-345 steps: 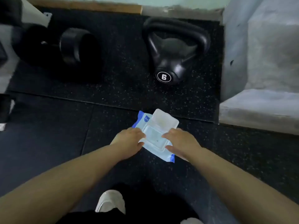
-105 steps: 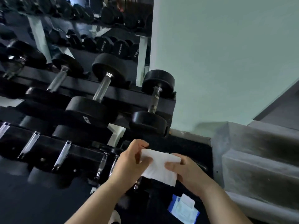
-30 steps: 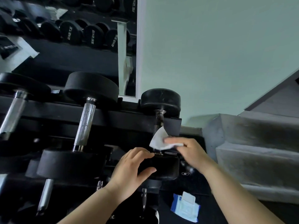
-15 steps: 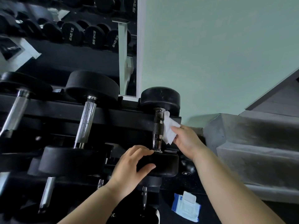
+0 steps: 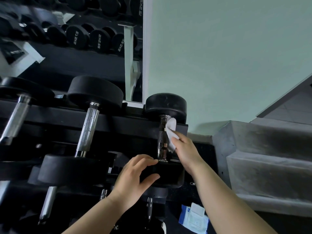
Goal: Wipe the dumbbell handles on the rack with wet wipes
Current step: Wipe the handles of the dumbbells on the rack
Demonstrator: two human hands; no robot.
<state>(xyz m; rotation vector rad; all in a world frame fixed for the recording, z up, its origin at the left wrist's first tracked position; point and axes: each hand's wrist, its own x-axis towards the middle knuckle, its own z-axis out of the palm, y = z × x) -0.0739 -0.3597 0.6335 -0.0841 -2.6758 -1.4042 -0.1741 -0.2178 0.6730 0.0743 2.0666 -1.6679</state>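
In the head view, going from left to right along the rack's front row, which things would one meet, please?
leftmost dumbbell handle → middle dumbbell handle → rightmost dumbbell handle → wet wipe → right hand → concrete steps

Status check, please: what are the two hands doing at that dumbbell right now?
Right hand pinching wet wipe against end dumbbell's handle. Left hand gripping its near head. Nothing blocking the handle.

Left hand [image 5: 133, 178] curled low, right hand [image 5: 187, 153] higher (fingers pinched)
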